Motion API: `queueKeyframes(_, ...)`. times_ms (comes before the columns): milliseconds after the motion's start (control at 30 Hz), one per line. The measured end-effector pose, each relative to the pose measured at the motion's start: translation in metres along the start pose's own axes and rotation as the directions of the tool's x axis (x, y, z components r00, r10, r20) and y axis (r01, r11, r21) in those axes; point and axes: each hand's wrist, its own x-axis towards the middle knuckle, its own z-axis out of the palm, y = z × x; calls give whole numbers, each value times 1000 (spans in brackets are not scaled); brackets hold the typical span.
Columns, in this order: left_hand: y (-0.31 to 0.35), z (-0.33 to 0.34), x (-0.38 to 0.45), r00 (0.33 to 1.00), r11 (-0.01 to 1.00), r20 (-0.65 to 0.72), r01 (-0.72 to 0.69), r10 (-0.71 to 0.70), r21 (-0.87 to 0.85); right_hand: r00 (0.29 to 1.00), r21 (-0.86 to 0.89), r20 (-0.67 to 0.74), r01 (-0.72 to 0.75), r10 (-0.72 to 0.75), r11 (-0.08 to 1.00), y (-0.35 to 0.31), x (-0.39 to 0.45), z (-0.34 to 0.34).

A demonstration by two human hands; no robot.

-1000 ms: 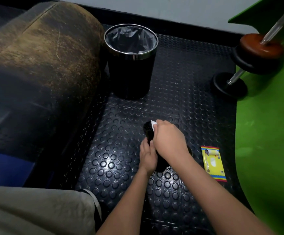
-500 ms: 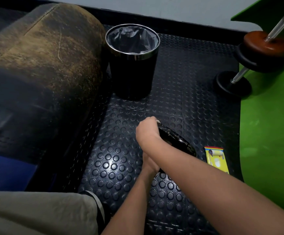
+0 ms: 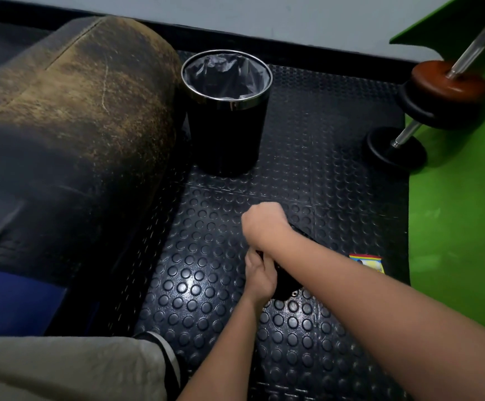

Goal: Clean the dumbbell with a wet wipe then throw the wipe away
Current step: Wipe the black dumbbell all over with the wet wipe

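Observation:
A small black dumbbell [image 3: 287, 285] lies on the studded black floor mat [image 3: 206, 299], mostly covered by my arms. My left hand [image 3: 260, 277] grips its near end. My right hand [image 3: 264, 224] is a closed fist pressed over its far end; the white wet wipe it held a moment ago is hidden under the fingers. A black waste bin [image 3: 226, 134] with a grey liner stands upright and uncovered, a short way beyond my right hand.
A yellow wipes packet [image 3: 369, 263] lies right of my right forearm. A worn sofa armrest [image 3: 76, 125] fills the left. Weight plates on a bar [image 3: 449, 82] rest at the green mat's [image 3: 461, 227] edge, far right. My knee in grey shorts [image 3: 61, 369] is bottom left.
My right hand slid leftward across the dumbbell's far end, and the wipe's white edge has gone out of sight. The left hand stayed on the near end.

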Motion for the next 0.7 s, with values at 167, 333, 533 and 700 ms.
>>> queueKeyframes(167, 6, -6, -8, 995, 992, 52, 94, -90, -80, 970, 379, -152, -123, 192, 917, 9, -24, 14)
queueKeyframes(333, -1, -4, -5, 986, 975, 86, 155, -143, -156, 879, 549, -287, -174, 380, 817, 4, -51, 36)
queueKeyframes(533, -6, -4, 2, 982, 970, 125, 163, -142, -182, 812, 576, -361, -192, 458, 794, -6, -50, 45)
queueKeyframes(700, -42, 6, 15, 981, 943, 158, 159, -116, -292, 871, 409, -354, -184, 341, 894, -13, -32, 34)
